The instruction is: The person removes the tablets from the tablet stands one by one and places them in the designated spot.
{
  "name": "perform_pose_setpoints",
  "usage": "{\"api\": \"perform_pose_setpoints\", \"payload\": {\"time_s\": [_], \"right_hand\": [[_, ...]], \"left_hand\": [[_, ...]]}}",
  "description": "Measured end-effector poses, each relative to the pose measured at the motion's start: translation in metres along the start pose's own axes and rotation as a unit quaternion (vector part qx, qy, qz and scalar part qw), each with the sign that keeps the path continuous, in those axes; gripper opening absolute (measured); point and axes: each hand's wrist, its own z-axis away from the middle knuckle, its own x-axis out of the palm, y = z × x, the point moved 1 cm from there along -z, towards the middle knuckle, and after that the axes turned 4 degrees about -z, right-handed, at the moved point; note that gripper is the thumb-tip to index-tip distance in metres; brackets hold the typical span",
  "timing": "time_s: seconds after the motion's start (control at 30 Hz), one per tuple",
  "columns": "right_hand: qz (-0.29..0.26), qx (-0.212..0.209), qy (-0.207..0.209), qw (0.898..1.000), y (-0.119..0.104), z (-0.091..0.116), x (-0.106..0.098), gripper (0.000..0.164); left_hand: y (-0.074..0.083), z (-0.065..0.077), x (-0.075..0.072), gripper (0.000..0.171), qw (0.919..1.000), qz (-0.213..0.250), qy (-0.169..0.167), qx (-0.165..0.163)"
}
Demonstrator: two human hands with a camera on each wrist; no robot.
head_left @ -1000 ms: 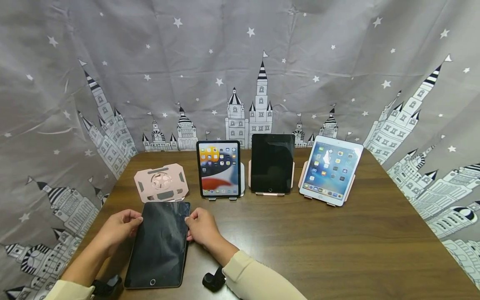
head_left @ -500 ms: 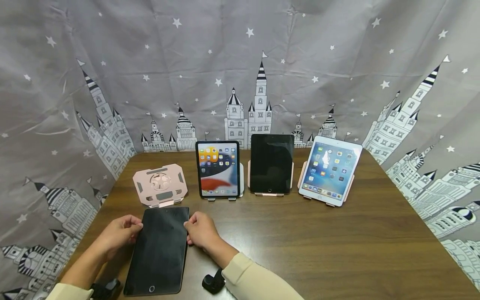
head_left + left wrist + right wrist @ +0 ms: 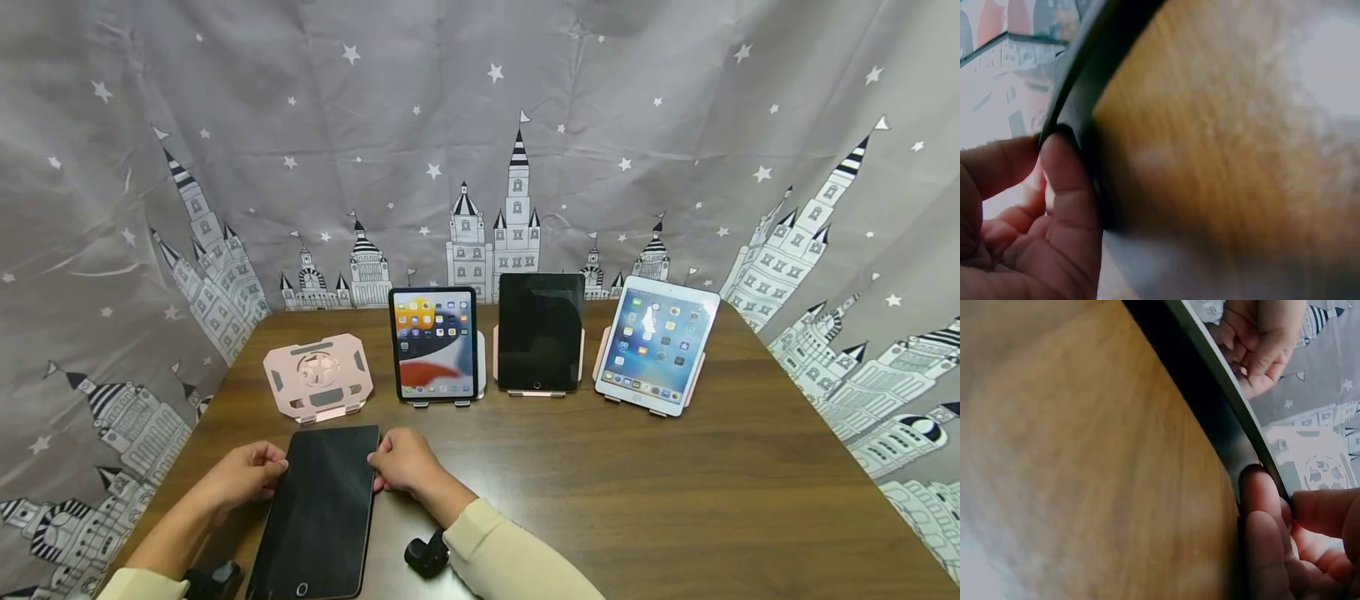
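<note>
A dark tablet [image 3: 322, 508], its screen black, lies between my hands at the front left, its home button towards me. My left hand [image 3: 243, 477] pinches its left edge near the top; my right hand [image 3: 405, 461] pinches the opposite edge. In the left wrist view, thumb and fingers of the left hand [image 3: 1035, 206] meet on the tablet's edge [image 3: 1094, 69]. In the right wrist view, the right hand's fingers [image 3: 1263, 550] reach under the tablet, and wood shows below it. Just beyond stands a bare pink tablet stand [image 3: 288, 362].
To the right stand a tablet with a colourful screen [image 3: 437, 346], a black-screened tablet [image 3: 541, 333] and a white tablet [image 3: 658, 346], each on a stand. They share the wooden table [image 3: 600, 500]. Behind hangs a grey castle-print curtain [image 3: 420, 75].
Both hands have drawn the tablet towards me. Its top edge, earlier at the foot of the pink stand, now shows a gap from it. The other tablets have stayed put.
</note>
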Motion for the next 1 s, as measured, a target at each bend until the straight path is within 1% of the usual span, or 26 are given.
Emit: {"api": "perform_pose_setpoints", "payload": {"time_s": [0.07, 0.2, 0.33, 0.43, 0.6, 0.8, 1.0], "right_hand": [[0.016, 0.004, -0.012, 1.000, 0.000, 0.000, -0.001, 0.033], [0.040, 0.004, -0.031, 0.999, 0.001, -0.002, -0.003, 0.033], [0.046, 0.004, -0.042, 0.998, 0.000, -0.003, -0.002, 0.034], [0.043, 0.008, -0.044, 0.998, -0.001, -0.002, -0.002, 0.035], [0.033, 0.013, -0.045, 0.998, -0.001, 0.000, -0.001, 0.035], [0.030, 0.008, -0.050, 0.998, -0.001, -0.003, -0.005, 0.034], [0.032, 0.004, -0.052, 0.998, -0.001, -0.004, -0.006, 0.034]], "left_hand": [[-0.002, -0.001, 0.000, 0.009, 0.9999, 0.000, -0.012, 0.003], [-0.004, -0.003, -0.001, 0.008, 0.9996, -0.002, -0.028, -0.007], [-0.003, -0.005, -0.005, 0.009, 0.9988, -0.002, -0.045, -0.018], [-0.003, -0.004, -0.006, 0.010, 0.9982, 0.000, -0.058, -0.017], [-0.001, -0.004, -0.009, 0.009, 0.9977, -0.016, -0.064, -0.018], [-0.001, -0.008, -0.010, 0.008, 0.9969, -0.031, -0.073, -0.001], [-0.001, -0.011, -0.012, 0.007, 0.9961, -0.037, -0.080, -0.001]]}}
